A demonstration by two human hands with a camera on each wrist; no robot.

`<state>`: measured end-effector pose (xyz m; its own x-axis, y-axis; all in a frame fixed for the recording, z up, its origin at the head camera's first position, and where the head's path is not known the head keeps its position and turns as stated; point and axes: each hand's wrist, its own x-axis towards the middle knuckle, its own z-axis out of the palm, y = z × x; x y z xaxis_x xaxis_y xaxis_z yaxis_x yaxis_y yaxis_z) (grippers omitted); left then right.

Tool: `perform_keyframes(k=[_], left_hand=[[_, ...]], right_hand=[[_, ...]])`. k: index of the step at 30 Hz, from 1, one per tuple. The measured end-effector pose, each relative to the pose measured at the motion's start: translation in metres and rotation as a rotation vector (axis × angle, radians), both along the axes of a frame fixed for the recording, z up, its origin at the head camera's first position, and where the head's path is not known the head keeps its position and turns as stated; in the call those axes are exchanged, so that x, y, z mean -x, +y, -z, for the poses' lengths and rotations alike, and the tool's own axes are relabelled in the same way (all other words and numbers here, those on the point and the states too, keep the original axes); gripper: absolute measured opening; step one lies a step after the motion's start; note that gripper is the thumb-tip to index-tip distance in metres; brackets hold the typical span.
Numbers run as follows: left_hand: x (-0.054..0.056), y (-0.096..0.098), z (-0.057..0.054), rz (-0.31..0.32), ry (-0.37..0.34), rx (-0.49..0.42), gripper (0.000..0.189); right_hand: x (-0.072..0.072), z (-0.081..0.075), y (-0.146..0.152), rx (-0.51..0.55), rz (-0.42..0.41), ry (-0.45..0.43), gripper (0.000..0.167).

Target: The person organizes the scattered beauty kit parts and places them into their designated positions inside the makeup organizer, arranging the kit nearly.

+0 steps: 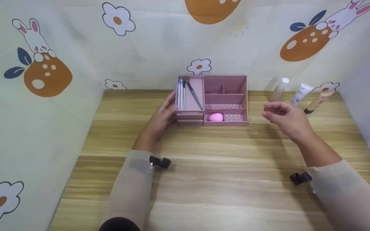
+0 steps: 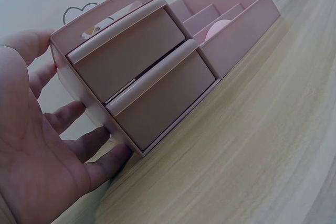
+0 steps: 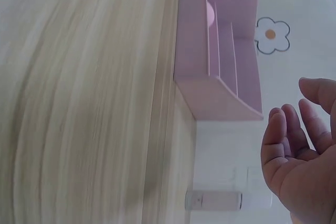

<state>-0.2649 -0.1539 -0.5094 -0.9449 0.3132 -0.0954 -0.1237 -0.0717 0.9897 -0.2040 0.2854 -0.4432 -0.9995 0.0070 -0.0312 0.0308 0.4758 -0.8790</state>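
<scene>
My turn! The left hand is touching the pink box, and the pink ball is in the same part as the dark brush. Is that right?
Not quite: the pink ball is not with the dark brush. The head view shows it in a separate front compartment. The left hand is touching the pink box.

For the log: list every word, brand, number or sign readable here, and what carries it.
No readable text.
White tube: small print, too blurred to read.
Peach tube: faint marking, illegible.
White-capped bottle: a small mark in the right wrist view, unreadable.
Pink organizer: no lettering visible.
</scene>
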Motion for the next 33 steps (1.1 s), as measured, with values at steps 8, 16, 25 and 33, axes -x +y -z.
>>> perform_keyframes(k=[8, 16, 25, 33], left_hand=[[-0.001, 0.001, 0.000, -0.005, -0.014, -0.026, 0.058], [0.000, 0.000, 0.002, 0.003, -0.007, -0.040, 0.059], [0.001, 0.001, 0.002, 0.006, -0.006, -0.032, 0.058], [0.001, 0.001, 0.002, 0.013, -0.012, -0.048, 0.057]], right_hand=[[-0.009, 0.001, 0.030, 0.011, 0.065, -0.041, 0.038], [-0.007, 0.006, 0.058, 0.092, 0.132, -0.057, 0.030], [-0.003, 0.019, 0.091, 0.088, 0.224, -0.087, 0.022], [0.002, 0.029, 0.108, 0.052, 0.265, -0.108, 0.019]])
